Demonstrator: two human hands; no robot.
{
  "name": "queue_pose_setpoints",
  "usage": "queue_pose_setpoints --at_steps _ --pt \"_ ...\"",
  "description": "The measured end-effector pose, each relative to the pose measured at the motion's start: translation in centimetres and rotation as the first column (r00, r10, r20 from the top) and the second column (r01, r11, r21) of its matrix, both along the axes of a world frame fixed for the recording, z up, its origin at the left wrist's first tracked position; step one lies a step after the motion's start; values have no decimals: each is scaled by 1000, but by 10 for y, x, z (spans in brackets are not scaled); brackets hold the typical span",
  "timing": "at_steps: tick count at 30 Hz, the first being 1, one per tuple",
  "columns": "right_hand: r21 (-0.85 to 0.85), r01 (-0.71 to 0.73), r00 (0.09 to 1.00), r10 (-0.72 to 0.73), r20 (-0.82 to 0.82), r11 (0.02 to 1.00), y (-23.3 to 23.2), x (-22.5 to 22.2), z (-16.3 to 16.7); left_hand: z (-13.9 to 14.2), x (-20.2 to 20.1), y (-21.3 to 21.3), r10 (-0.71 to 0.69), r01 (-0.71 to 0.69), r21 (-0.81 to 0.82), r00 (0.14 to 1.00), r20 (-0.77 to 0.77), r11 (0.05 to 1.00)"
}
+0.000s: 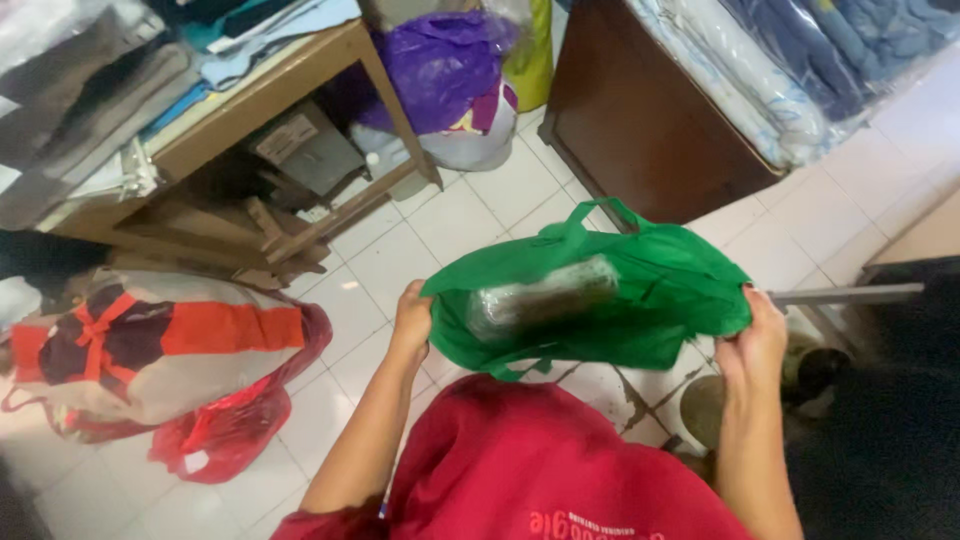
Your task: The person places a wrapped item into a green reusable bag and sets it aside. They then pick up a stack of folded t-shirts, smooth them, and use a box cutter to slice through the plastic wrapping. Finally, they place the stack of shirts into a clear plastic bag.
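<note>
I hold a green fabric tote bag [640, 290] stretched out flat in front of me. My left hand [411, 322] grips its left edge. My right hand [752, 345] grips its right edge. Inside the bag a wrapped, shiny, grey-green bundle [540, 295] shows through the opening. The bag's loop handles stick up at the top and hang down at the bottom. My red shirt [530, 460] fills the lower middle of the view.
A wooden table [270, 95] stacked with folded cloth stands at upper left, a purple plastic bag [440, 65] beside it. A red-and-beige bundle [160, 345] and red plastic bag [225, 430] lie on the white tiled floor. A dark wooden cabinet [640, 120] stands behind.
</note>
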State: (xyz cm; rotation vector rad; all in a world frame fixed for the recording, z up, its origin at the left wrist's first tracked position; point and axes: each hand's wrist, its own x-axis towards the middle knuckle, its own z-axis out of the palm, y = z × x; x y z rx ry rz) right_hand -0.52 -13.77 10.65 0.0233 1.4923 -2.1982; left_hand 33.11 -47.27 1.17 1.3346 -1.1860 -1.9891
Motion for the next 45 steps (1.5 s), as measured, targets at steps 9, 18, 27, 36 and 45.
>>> queue_pose_setpoints --at_steps 9,18,27,36,45 --pt "74 -82 989 91 -118 994 -53 -8 -42 10 92 -75 -16 25 -263 999 37 964" --pt "402 -231 950 294 -103 886 -150 -43 -119 -64 78 -127 122 -94 -229 987 109 969" --pt "526 -582 679 727 -105 620 -351 -120 -201 -126 23 -194 405 -389 -116 894 194 914" --pt "825 -543 275 962 -3 157 -544 -148 -311 -256 -64 -293 557 -637 247 765 324 730" --pt "706 -644 477 877 67 296 -680 -123 -406 -371 -88 -402 117 -236 95 742 660 967"
